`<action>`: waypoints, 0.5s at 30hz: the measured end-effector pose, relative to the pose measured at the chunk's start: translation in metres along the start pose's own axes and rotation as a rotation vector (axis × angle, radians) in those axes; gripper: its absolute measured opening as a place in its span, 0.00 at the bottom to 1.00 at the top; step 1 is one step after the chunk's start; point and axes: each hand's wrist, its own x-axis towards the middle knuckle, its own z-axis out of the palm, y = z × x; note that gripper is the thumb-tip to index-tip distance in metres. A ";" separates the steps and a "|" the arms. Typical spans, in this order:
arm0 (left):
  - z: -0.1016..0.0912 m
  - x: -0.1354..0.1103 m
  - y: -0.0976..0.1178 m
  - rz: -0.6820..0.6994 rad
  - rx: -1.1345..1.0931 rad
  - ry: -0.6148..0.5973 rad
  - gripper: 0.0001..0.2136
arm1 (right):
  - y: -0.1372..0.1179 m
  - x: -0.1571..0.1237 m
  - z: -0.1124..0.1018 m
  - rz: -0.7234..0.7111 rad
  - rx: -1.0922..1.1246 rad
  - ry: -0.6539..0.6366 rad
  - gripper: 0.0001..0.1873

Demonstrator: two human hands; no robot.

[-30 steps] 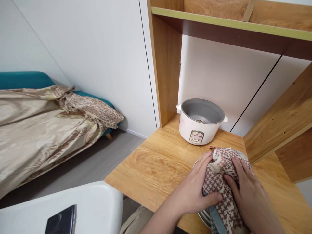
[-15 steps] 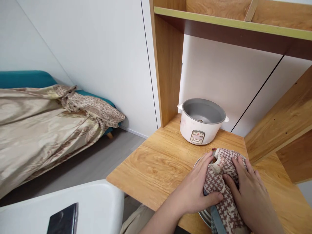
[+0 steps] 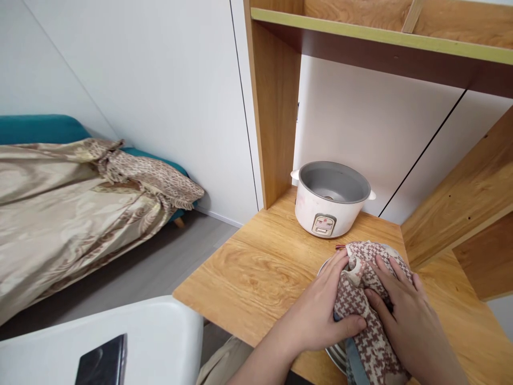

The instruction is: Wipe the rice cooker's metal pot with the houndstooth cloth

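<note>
A brown-and-white houndstooth cloth (image 3: 372, 342) with a blue-grey edge lies bunched over a round metal vessel. Only part of the vessel's ridged silver rim (image 3: 337, 354) shows at the lower left; the rest is under the cloth and hands. My left hand (image 3: 320, 310) grips the cloth's left side, thumb across it and fingers along the vessel's edge. Curved over the cloth's right side, my right hand (image 3: 412, 315) holds it with thumb and fingers. Beyond both hands stands a white rice cooker body (image 3: 331, 216), lidless, its grey inside showing.
The wooden desk (image 3: 248, 272) has an upright side panel (image 3: 278, 117) and an overhead shelf (image 3: 380, 51). A white table (image 3: 168, 326) with a dark phone (image 3: 101, 359) is at lower left. Farther left, a beige cover (image 3: 60, 214) drapes a teal sofa (image 3: 40, 128).
The cloth's far edge has shifted slightly away and left, covering more of the top. My right fingers have moved slightly left over it; my left hand stays nearly in place.
</note>
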 end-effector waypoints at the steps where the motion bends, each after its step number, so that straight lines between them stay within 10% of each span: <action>1: 0.000 0.000 0.000 0.002 -0.005 0.002 0.49 | -0.002 0.000 0.000 0.025 -0.018 -0.006 0.27; 15: 0.000 0.002 -0.001 0.013 0.012 -0.010 0.50 | 0.002 -0.002 0.003 0.094 -0.027 0.043 0.27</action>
